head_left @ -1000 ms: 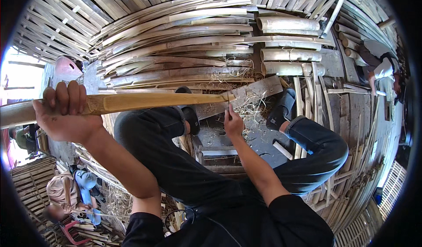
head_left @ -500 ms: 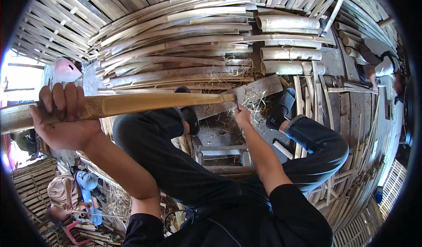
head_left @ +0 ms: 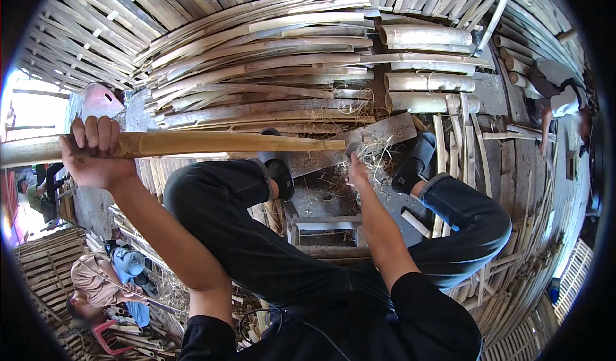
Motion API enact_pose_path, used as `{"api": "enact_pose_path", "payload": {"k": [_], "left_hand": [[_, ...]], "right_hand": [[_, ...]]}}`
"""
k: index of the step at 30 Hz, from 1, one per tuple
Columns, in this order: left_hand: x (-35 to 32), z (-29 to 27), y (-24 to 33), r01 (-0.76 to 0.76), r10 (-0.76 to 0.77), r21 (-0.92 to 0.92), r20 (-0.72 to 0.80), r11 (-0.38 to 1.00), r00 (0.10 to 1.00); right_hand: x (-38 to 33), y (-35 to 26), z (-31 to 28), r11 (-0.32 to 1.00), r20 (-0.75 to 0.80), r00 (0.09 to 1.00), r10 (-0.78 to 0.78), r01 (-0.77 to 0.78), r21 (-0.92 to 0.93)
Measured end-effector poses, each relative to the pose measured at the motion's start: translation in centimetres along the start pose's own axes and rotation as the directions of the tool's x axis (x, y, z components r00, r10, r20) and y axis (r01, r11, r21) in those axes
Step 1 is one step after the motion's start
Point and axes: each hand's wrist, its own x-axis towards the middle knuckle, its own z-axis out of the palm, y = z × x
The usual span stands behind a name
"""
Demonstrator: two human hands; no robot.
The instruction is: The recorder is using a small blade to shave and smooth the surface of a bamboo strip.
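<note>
Left hand (head_left: 90, 155) clamps the bamboo pole (head_left: 212, 144); right hand (head_left: 356, 171) grips the cleaver (head_left: 378, 133) handle. A slipping blade could cut the fingers.

slatted bamboo floor (head_left: 513, 188) throughout. stacked split bamboo strips (head_left: 256, 59) lie beyond a low wooden stool (head_left: 324, 223). bright daylight enters at an opening (head_left: 32, 114) far left of the stool. woven bamboo panels (head_left: 42, 265) lower left.
</note>
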Motion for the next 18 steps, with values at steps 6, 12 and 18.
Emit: {"api": "enact_pose_path", "payload": {"k": [6, 12, 18], "left_hand": [[0.9, -1.8, 0.2, 0.025, -0.025, -0.017, 0.01, 1.0, 1.0], [1.1, -1.3, 0.2, 0.022, -0.022, -0.027, 0.012, 0.999, 1.0], [0.4, 0.9, -0.6, -0.022, 0.043, 0.124, -0.17, 0.992, 0.985]], "right_hand": [[-4.7, -2.6, 1.8, 0.977, 0.334, 0.933, -0.136, 0.07, 0.203], [-5.3, -2.3, 3.3, 0.966, 0.217, 0.975, -0.046, -0.012, 0.259], [-8.2, -4.9, 5.1, 0.889, 0.141, 0.99, 0.004, -0.069, 0.454]]}}
